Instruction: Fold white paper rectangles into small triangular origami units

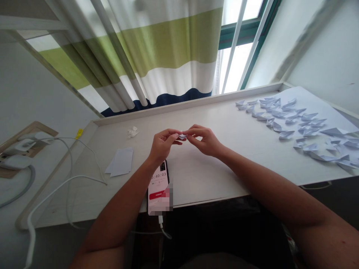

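Note:
Between my two hands, above the middle of the white desk (pixel 202 175), is a small folded piece of white paper (pixel 182 137). My left hand (pixel 165 142) pinches its left side between thumb and fingers. From the right, my right hand (pixel 203 139) grips the other side with closed fingertips. The fingers cover most of the paper, so its full shape is hidden. Many folded paper boats (pixel 286 119) stand in rows across the right of the desk. Left of my forearm lies a stack of white paper sheets (pixel 122 162).
A phone (pixel 157 188) showing a timer lies at the front edge, with a cable plugged in. Crumpled white paper (pixel 132 132) sits at the back left. White cables (pixel 70 179) run from a wall socket on the left. A striped curtain (pixel 168 48) hangs behind the desk.

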Demonstrator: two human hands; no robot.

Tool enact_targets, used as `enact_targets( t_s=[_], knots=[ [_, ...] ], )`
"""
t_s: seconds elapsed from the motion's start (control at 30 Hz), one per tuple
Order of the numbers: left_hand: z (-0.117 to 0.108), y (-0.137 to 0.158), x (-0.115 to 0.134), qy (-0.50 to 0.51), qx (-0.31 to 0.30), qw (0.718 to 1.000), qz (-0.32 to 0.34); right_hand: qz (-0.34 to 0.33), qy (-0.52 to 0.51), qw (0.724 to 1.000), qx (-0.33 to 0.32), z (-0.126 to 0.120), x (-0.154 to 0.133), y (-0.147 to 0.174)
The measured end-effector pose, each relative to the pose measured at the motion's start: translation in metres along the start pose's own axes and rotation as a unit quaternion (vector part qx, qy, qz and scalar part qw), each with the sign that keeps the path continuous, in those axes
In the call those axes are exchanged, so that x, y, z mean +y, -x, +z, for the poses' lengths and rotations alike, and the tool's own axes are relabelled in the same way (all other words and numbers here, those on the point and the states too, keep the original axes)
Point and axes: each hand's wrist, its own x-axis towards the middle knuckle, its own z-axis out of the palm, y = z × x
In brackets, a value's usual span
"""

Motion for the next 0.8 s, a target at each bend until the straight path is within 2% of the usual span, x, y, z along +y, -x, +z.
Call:
enact_targets(
  t_s=[0.1, 0.27, 0.4, 0.5, 0.67, 0.8],
  knots=[
    [0.0012, 0.0004, 0.0014, -0.005, -0.005, 1.000, 0.002, 0.026, -0.054, 0.998, 0.001, 0.0010, -0.0001, -0.0007],
    [0.0026, 0.0001, 0.0016, 0.014, -0.002, 1.000, -0.007, 0.094, -0.171, 0.980, 0.024, 0.0054, 0.0045, -0.0025],
    [0.0013, 0.0000, 0.0027, 0.008, 0.008, 1.000, -0.028, 0.096, -0.163, 0.982, 0.017, 0.0061, 0.0021, -0.0018],
    [0.0000, 0.0001, 0.0045, -0.010, -0.021, 0.999, -0.034, 0.077, -0.139, 0.987, 0.027, 0.0031, -0.0019, -0.0010],
    [-0.0011, 0.0012, 0.0063, -0.042, -0.057, 0.997, -0.017, 0.081, -0.165, 0.982, -0.036, -0.0020, -0.0022, -0.0023],
    [-0.0033, 0.0017, 0.0054, -0.068, -0.069, 0.995, -0.012, 0.090, -0.143, 0.985, -0.030, 0.0005, -0.0022, -0.0017]
  ],
)
